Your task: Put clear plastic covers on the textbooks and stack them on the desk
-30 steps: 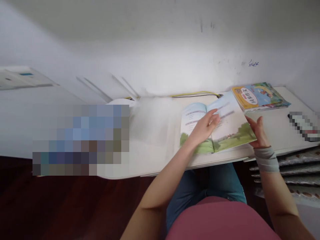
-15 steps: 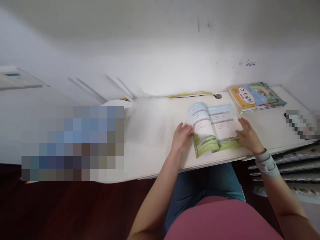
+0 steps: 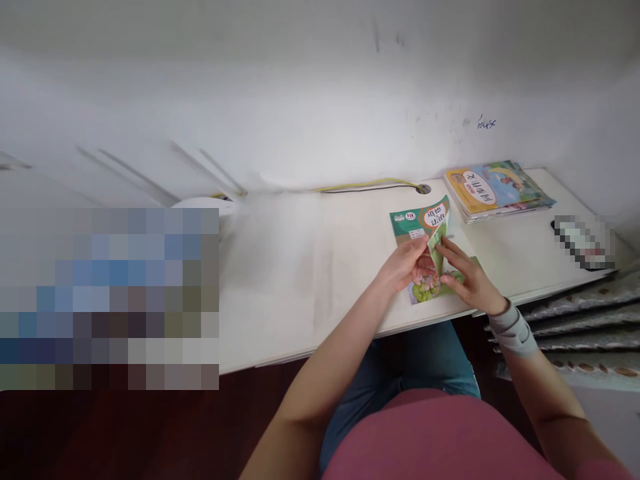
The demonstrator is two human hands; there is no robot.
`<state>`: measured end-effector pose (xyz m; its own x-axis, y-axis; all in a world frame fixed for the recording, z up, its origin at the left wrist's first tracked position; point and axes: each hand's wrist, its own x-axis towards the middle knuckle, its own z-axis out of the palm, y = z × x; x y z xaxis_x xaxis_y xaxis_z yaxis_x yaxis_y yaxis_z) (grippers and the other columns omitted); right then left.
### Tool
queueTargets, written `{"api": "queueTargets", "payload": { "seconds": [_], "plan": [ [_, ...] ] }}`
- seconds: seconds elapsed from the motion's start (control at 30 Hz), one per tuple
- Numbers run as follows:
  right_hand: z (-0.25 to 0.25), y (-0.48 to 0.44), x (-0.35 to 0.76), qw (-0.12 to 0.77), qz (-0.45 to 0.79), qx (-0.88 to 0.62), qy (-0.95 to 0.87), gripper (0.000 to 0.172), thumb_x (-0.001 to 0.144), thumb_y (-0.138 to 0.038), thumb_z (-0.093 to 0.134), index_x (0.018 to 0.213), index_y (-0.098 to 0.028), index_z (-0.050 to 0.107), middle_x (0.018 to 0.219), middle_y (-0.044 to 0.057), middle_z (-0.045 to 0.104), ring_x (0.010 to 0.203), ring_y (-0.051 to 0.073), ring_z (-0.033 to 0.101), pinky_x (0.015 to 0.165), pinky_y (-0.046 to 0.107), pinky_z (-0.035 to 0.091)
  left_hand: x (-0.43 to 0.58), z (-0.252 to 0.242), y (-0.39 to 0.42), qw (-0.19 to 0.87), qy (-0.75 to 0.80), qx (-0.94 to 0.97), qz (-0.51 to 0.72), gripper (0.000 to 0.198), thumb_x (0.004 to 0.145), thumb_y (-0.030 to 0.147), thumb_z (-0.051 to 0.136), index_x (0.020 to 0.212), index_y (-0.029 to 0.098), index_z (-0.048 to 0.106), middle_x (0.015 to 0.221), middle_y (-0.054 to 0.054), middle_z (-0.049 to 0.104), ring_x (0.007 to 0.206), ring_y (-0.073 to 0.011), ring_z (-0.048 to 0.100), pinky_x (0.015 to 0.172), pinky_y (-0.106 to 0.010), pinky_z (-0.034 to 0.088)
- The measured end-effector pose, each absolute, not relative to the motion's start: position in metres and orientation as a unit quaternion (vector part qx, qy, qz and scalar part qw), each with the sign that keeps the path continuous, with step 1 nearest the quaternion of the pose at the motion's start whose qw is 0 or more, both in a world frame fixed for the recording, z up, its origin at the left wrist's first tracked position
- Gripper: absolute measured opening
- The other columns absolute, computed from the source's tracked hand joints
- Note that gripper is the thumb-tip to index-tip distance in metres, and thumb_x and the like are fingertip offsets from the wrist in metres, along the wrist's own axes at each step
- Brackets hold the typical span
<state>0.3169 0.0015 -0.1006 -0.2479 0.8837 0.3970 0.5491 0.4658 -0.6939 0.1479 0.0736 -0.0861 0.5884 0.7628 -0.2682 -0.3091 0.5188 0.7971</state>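
A thin textbook (image 3: 404, 227) with a green illustrated cover lies on the white desk, its cover's right edge curled up. My left hand (image 3: 403, 263) is closed on that lifted edge, thumb near the title side; its other fingers are partly hidden. Across from it, my right hand (image 3: 467, 277), with a grey wrist brace (image 3: 514, 330), has its fingers extended and apart. Its fingertips touch the pale green underside of the raised cover. Part of an inner page shows beneath that hand.
A stack of books (image 3: 493, 190) sits at the back right of the white desk (image 3: 285, 267). A phone-like object (image 3: 583, 245), partly pixelated, lies at the right edge. A yellow cable (image 3: 370, 183) runs along the wall into a hole. Pixelated items cover the left end.
The textbook was spread open at a contents page; its cover is now folded over to the right, showing the front. My left hand moved right with it, and both hands came closer together.
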Motion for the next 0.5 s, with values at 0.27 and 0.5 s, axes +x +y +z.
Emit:
{"api": "queueTargets", "payload": {
  "seconds": [0.27, 0.5],
  "plan": [
    [-0.103, -0.006, 0.318, 0.447, 0.286, -0.421, -0.736, 0.042, 0.091, -0.041, 0.052, 0.131, -0.029, 0.051, 0.144, 0.012, 0.044, 0.133, 0.025, 0.042, 0.105, 0.046, 0.043, 0.155, -0.097, 0.072, 0.838, 0.286, 0.358, 0.295, 0.036, 0.083, 0.048, 0.063, 0.091, 0.013, 0.063, 0.073, -0.005, 0.068, 0.065, -0.0161, 0.066, 0.061, -0.030, 0.057],
    [-0.109, -0.008, 0.326, 0.492, 0.257, -0.462, -0.692, 0.047, 0.093, -0.049, 0.043, 0.134, -0.025, 0.042, 0.134, 0.015, 0.049, 0.125, 0.024, 0.050, 0.094, 0.042, 0.052, 0.157, -0.105, 0.064, 0.806, 0.306, 0.398, 0.312, 0.035, 0.070, 0.046, 0.075, 0.074, 0.015, 0.057, 0.058, 0.003, 0.056, 0.050, -0.0091, 0.054, 0.050, -0.022, 0.044]
  ]
}}
